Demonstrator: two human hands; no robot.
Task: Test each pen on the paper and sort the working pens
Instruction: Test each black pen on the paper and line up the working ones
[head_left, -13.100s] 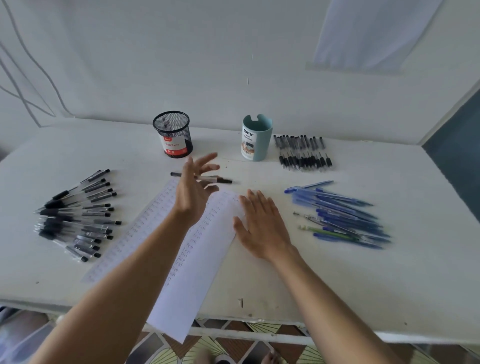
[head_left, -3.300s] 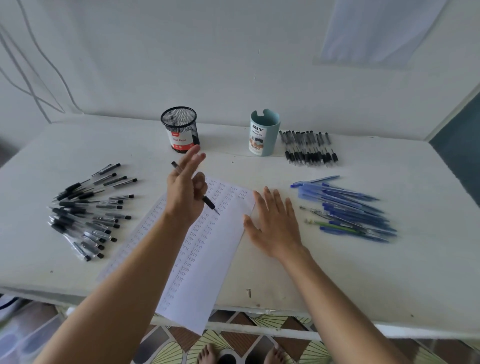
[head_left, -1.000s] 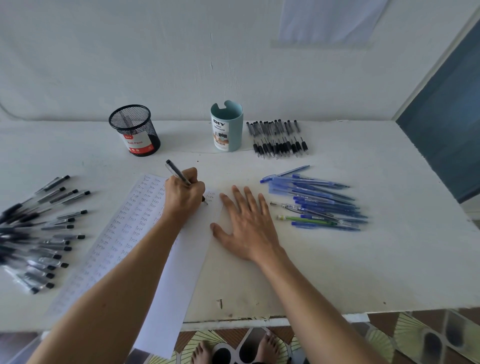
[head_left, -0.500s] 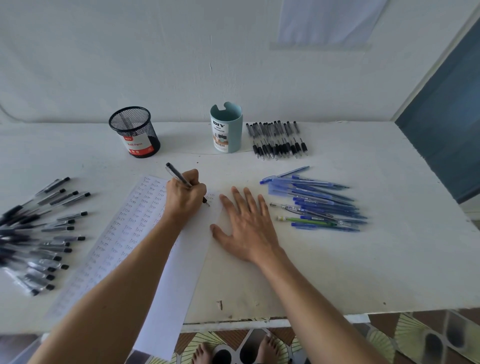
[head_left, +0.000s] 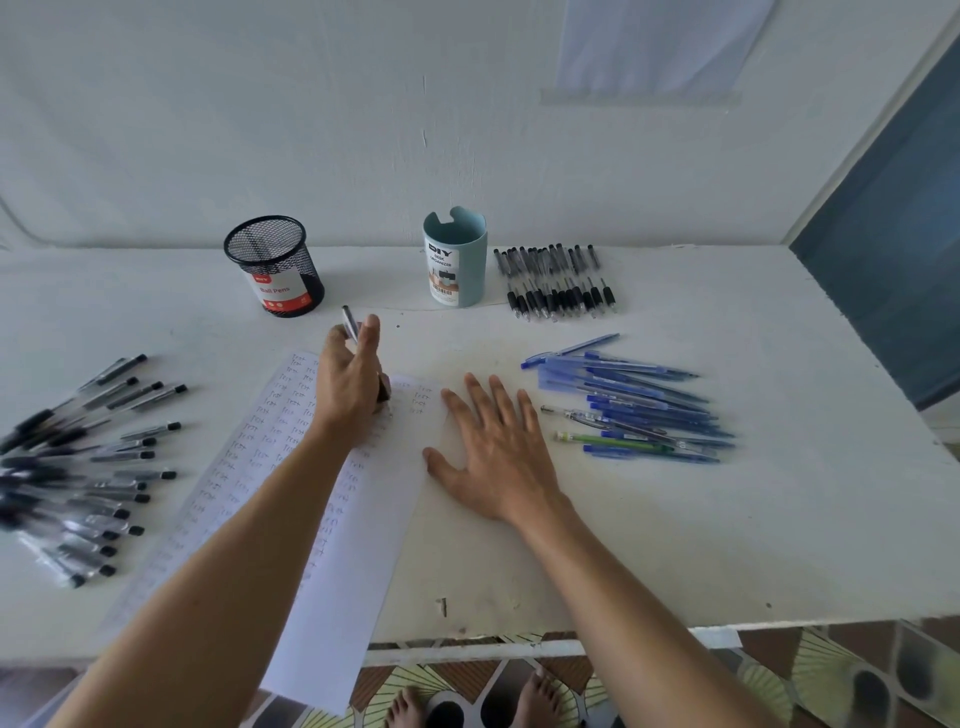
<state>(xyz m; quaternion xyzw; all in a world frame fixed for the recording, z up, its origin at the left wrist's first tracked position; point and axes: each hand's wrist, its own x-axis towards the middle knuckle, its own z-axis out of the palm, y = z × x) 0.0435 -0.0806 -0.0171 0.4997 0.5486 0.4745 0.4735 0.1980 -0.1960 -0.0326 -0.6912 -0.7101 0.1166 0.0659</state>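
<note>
Pinched between the thumb and curled fingers of our left hand (head_left: 349, 382), the black pen (head_left: 350, 323) stands steeply over the far end of the paper (head_left: 358, 561). That sheet lies slantwise from mid-table out past the near edge of the table (head_left: 675, 545), and our right hand (head_left: 501, 457) lies flat, fingers spread, just beside its right edge. Further out we see loose black pens (head_left: 88, 467) fanned at the left edge, blue pens (head_left: 634, 400) toward the right, and along the far edge a mesh cup (head_left: 275, 270), a teal organizer (head_left: 457, 260) and a row of dark pens (head_left: 556, 283).
</note>
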